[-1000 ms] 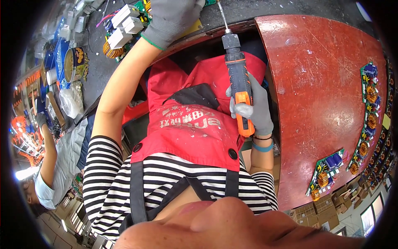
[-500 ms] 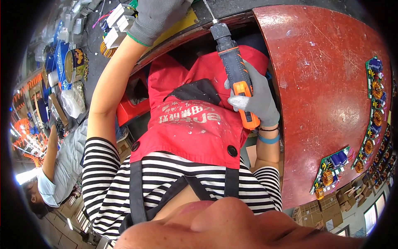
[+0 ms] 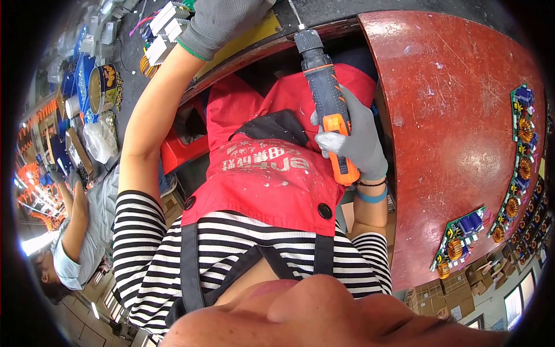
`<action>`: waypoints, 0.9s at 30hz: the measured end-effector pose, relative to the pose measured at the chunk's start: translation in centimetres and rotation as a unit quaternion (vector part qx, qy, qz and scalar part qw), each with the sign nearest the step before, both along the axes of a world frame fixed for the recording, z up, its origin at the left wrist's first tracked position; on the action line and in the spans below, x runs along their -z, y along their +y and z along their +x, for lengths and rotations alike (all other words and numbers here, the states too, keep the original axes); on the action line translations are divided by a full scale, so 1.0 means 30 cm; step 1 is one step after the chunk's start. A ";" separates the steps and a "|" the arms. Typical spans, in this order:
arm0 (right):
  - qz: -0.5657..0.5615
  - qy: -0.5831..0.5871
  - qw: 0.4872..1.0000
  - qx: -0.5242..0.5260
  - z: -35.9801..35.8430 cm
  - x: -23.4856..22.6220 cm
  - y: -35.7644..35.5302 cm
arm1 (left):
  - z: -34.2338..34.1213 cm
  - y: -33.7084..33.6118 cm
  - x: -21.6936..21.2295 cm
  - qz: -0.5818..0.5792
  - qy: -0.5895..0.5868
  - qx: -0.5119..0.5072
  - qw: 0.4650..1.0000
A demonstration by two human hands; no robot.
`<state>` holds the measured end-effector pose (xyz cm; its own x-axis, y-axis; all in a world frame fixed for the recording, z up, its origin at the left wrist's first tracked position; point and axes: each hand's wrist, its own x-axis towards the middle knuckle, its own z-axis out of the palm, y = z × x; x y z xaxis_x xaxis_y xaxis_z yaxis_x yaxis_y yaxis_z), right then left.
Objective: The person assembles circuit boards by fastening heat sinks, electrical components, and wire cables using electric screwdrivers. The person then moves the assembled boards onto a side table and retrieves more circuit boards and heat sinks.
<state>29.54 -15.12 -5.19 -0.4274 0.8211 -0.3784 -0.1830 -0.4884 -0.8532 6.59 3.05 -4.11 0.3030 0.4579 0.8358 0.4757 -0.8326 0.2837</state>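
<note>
Right hand (image 3: 355,136) grips upright electric screwdriver (image 3: 324,95); left hand (image 3: 222,23) presses flat, outstretched

Brown cardboard boxes (image 3: 442,292) are sitting stacked at your lower right, below the red counter (image 3: 457,127). A round tin (image 3: 103,88) with a blue printed label is lying at your upper left. No screens showing.

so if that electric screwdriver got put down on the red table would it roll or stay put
The electric screwdriver looks round-bodied and long, so it would probably roll a little on the smooth red table. Its raised orange switch may stop it. The right hand wraps it fully, which suggests it is rigid and fairly weighty.
</note>
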 end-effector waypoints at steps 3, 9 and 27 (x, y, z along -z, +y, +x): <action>-0.004 -0.026 1.000 0.005 0.003 -0.016 -0.003 | -0.001 -0.019 -0.064 0.116 0.345 -0.128 0.923; 0.006 0.011 1.000 0.006 0.009 0.001 -0.004 | -0.003 0.033 0.050 0.022 0.002 -0.002 1.000; 0.023 0.000 1.000 0.012 0.007 0.006 0.015 | 0.004 0.019 0.004 0.035 0.000 -0.016 0.999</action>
